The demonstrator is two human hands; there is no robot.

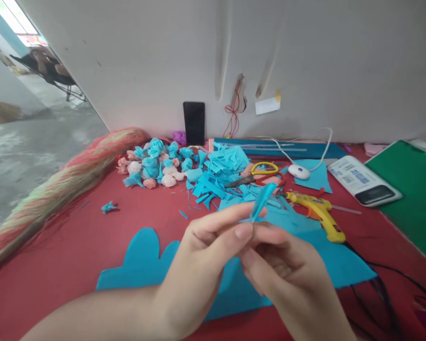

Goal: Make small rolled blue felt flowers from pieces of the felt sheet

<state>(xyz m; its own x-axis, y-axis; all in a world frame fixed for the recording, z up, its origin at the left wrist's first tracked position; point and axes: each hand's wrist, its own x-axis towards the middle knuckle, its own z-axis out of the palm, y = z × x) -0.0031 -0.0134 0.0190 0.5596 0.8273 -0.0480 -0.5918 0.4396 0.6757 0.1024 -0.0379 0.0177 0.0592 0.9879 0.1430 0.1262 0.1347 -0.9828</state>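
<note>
A small folded piece of blue felt [261, 201] stands up between my fingertips. My left hand [213, 246] pinches its lower end between thumb and fingers. Close against it, my right hand [284, 260] has its fingertips pressed together at the same lower end. Below and behind both hands lie blue felt sheets [344, 260] and a scalloped blue felt piece [138, 255]. Beyond the hands is a heap of blue felt scraps [213, 182] with yellow-handled scissors [264, 168] on it. To the right rests a yellow glue gun [321, 210].
Blue, pink and white felt flowers [156, 163] are piled at the back, near a black phone [194, 123] leaning on the wall. A white device [364, 182] and green sheet [412, 199] lie right. Black cables run at lower right. A person sits far left.
</note>
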